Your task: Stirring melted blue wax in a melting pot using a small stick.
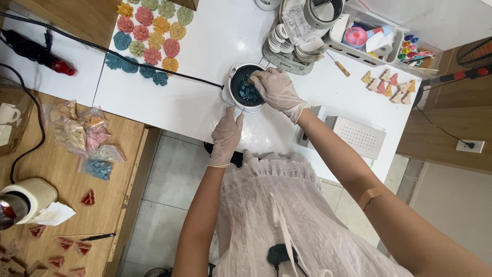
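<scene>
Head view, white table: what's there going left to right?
Flower shapes → pot with right hand over it and left hand at its near rim → stacked spoons → organizer tray → small tree shapes.

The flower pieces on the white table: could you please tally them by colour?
Yellow flowers: 5
Green flowers: 4
Pink flowers: 5
Blue flowers: 5
Total: 19
</scene>
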